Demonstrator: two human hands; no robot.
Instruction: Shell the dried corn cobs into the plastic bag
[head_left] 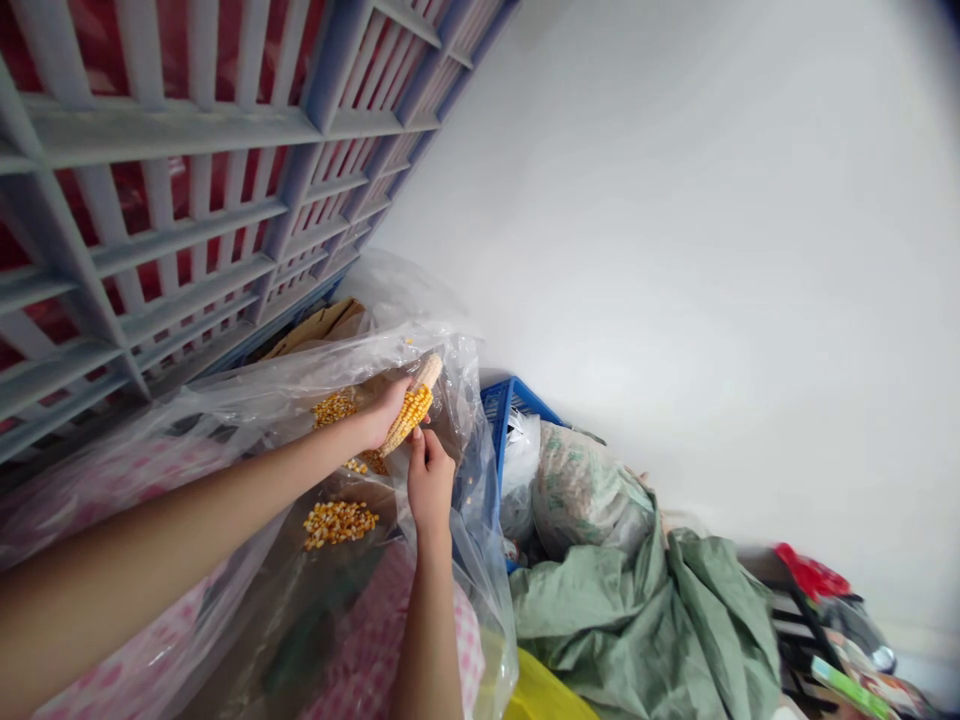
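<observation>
Because the corn cob (411,410) slants through the air in a single-handed grip, the likeliest mishap, I judge, is a twist or slip if the thumb of the right hand (430,480) presses hard and off-centre. Kernels forced loose that way could spring sideways, over the soft lip of the clear plastic bag (480,515) and into the blue plastic crate (517,394) just to its right. That lip is thin and crumpled, so a forearm brushing it might fold it inward and spill or scatter the near heap of kernels (340,525) and the far heap of kernels (334,408).

As for position, the cob lies within the left hand (387,412), whose fingers are wrapped around its left side and underside; its bare, pale tip points to the far right beyond the grip, and its other end angles back toward the near left. A band of yellow kernels remains around its middle. Just to the near right, the right hand has its fingers curled and thumb raised to the cob's edge; whether it pinches a kernel I cannot tell. Both heaps sit left of the right hand, the far one partly behind the left wrist.
</observation>
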